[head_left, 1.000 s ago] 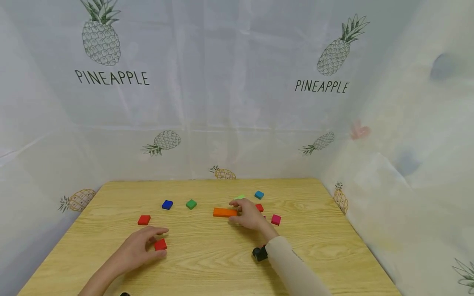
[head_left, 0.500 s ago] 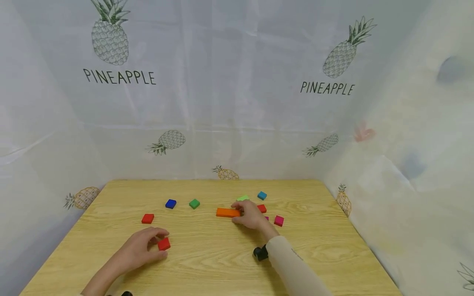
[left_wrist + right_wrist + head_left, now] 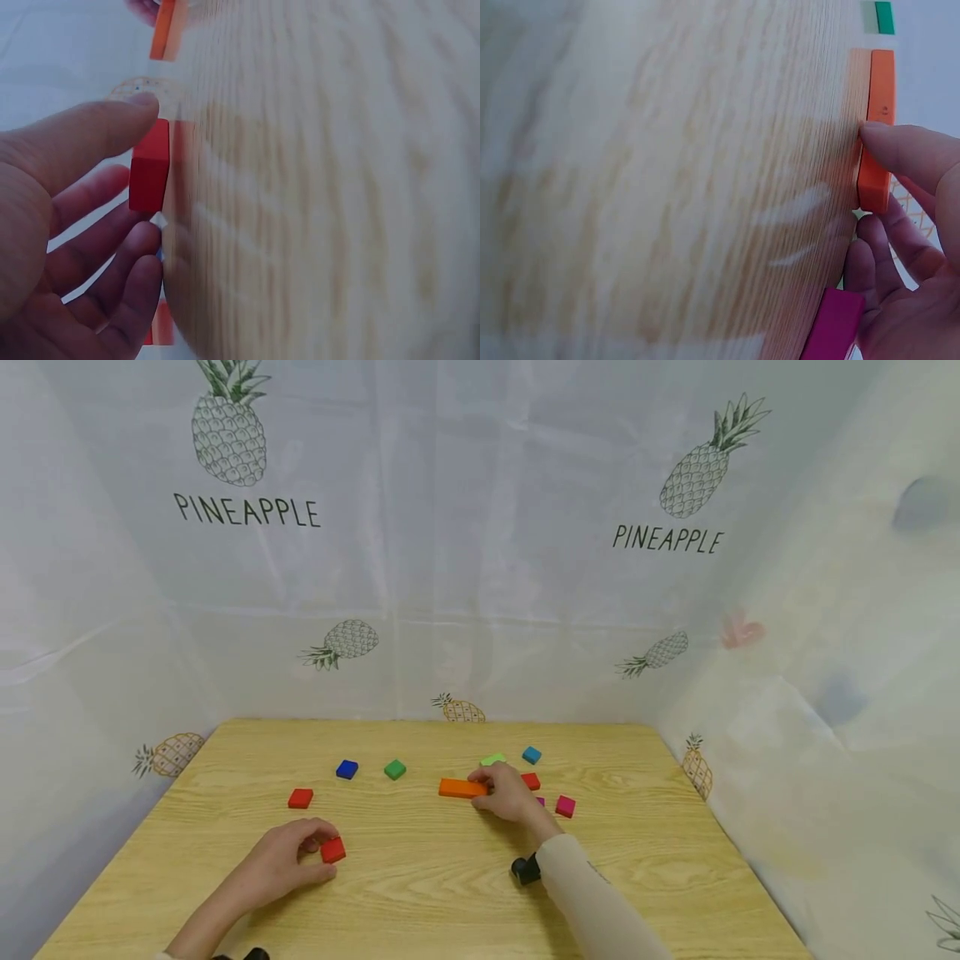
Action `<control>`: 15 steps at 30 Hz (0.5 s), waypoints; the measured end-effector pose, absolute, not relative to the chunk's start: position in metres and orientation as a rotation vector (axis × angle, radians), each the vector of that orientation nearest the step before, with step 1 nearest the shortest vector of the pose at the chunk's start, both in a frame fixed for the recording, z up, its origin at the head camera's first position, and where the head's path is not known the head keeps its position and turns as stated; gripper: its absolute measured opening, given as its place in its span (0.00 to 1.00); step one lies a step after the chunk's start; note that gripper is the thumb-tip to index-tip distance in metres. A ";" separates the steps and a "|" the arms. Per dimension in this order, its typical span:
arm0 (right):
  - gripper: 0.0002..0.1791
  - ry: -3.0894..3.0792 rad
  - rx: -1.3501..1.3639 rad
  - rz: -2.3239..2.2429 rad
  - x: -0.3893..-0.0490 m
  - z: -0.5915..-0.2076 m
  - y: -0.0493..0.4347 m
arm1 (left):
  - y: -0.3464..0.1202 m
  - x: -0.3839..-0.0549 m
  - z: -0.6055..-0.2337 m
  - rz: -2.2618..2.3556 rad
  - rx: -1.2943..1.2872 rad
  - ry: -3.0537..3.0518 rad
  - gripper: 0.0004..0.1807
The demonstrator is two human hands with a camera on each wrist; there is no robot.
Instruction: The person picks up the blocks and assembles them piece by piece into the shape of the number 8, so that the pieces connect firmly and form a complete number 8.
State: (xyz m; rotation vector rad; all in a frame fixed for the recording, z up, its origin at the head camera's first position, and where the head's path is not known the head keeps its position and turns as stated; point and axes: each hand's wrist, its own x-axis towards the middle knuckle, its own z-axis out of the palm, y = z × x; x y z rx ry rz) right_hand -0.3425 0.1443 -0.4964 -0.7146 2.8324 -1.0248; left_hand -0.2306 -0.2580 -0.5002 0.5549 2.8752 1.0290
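Beside a small red block (image 3: 333, 849) my left hand (image 3: 277, 860) rests low on the table, with its fingers bent along the far side. In the head view a narrow gap shows between thumb and block; in the left wrist view the thumb tip lies at the end of the red block (image 3: 150, 166). My right hand (image 3: 508, 793) pinches the right end of a long orange block (image 3: 459, 788), which lies flat. The right wrist view shows the thumb against the side of the orange block (image 3: 881, 90), other fingers behind. A magenta block (image 3: 834, 324) lies close below that hand.
A red block (image 3: 301, 798), a blue block (image 3: 347, 769) and a green block (image 3: 395, 769) lie at the left and back. Around the right hand are light green (image 3: 492, 761), light blue (image 3: 532, 755), red (image 3: 530, 781) and pink (image 3: 566, 807) blocks. Curtains printed with pineapples surround the wooden table (image 3: 420, 893).
My left fingers have drawn in closer around the red block, which stays in place. The right hand keeps its hold on the orange block. The head view has shifted slightly.
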 end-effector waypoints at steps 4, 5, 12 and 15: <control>0.17 2.847 -0.725 -1.002 -0.342 -0.495 0.143 | -0.258 -0.232 -0.500 1.027 0.536 2.885 0.22; 0.17 2.850 -0.720 -1.000 -0.342 -0.495 0.143 | -0.258 -0.232 -0.500 1.026 0.531 2.889 0.21; 0.16 2.844 -0.717 -1.004 -0.342 -0.495 0.143 | -0.255 -0.232 -0.500 1.006 0.489 2.915 0.17; 0.16 2.846 -0.705 -1.003 -0.342 -0.494 0.143 | -0.253 -0.234 -0.499 0.989 0.481 2.921 0.15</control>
